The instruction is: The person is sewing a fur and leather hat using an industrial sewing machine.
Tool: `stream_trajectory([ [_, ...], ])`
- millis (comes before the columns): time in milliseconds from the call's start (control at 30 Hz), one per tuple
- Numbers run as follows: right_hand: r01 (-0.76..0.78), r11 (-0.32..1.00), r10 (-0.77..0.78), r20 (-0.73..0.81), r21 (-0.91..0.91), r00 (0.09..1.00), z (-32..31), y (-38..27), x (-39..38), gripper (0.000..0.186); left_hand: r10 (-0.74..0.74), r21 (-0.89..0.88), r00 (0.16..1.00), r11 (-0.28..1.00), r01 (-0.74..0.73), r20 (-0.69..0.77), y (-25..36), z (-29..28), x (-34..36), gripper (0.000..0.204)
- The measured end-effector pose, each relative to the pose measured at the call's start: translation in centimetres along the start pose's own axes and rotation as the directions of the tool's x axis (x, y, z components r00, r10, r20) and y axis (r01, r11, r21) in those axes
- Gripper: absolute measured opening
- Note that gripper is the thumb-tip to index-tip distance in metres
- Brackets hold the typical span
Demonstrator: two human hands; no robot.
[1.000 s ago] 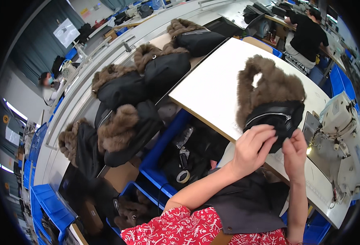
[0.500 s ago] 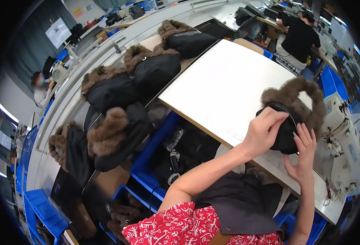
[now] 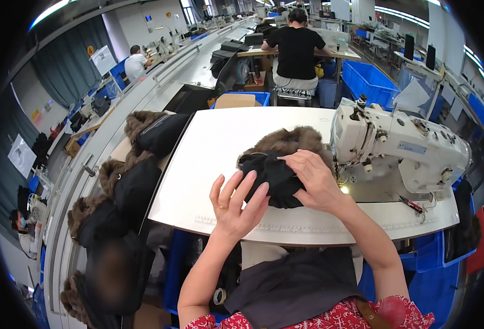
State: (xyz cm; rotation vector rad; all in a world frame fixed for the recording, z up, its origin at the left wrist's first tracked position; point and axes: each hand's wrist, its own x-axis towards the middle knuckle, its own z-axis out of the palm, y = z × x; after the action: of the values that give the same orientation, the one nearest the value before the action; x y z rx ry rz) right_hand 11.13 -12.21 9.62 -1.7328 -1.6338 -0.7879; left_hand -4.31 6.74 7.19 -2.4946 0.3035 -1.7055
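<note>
A small black fabric bag (image 3: 277, 181) with a brown fluffy fur handle (image 3: 291, 140) lies on the white sewing table (image 3: 198, 159). My left hand (image 3: 237, 208) has its fingers spread, their tips against the bag's left side. At the bag's right, my right hand (image 3: 317, 181) grips the black fabric, fingertips at its upper edge and thumb lower down. Its fingers partly cover the cloth. A bit of the bag's rim shows below the fur at the left.
A white sewing machine (image 3: 401, 145) stands right of the bag, its lamp lit. Red-handled snips (image 3: 412, 205) lie near it. More fur-handled black bags (image 3: 137, 183) pile up at the left. Ahead, a person in black (image 3: 295, 49) sits by a blue bin (image 3: 369, 78).
The view has swung right, bringing the sewing machine fully in. My left hand has gone from pinching the bag's edge to spread fingers; my right hand now grips the fabric.
</note>
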Motion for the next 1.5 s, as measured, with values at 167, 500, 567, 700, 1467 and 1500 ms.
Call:
stream_trajectory([
  [167,-0.044,0.998,0.043,0.027,0.034,0.999,-0.1,-0.2,-0.1,0.080,0.079,-0.053,0.995,0.995,-0.082,-0.061,-0.9,2.0,2.1,0.043],
  [500,0.045,0.998,-0.055,0.297,0.042,0.953,-2.8,0.6,-1.6,0.101,0.182,-0.551,0.595,0.648,0.526,0.783,-1.1,-1.7,5.4,0.017],
  [567,0.120,0.993,-0.107,0.364,-0.011,0.925,-2.6,0.3,-1.7,0.096,0.288,-0.428,0.318,0.534,0.730,0.903,-1.1,-1.5,6.4,0.030],
  [700,0.013,1.000,-0.018,0.344,0.018,0.939,-2.2,-0.4,-1.9,0.085,0.326,-0.262,-0.046,0.829,0.493,0.944,-0.9,-0.6,8.8,0.071],
  [1467,0.090,0.994,-0.089,0.014,-0.061,0.996,0.7,-2.6,-3.9,0.037,0.244,0.084,-0.201,0.419,0.904,0.949,0.7,-2.1,7.1,0.023],
  [1500,0.088,0.994,-0.087,0.016,-0.063,0.996,0.7,-2.5,-3.9,0.037,0.212,-0.052,-0.071,0.522,0.851,0.975,0.7,-2.8,7.5,0.020],
])
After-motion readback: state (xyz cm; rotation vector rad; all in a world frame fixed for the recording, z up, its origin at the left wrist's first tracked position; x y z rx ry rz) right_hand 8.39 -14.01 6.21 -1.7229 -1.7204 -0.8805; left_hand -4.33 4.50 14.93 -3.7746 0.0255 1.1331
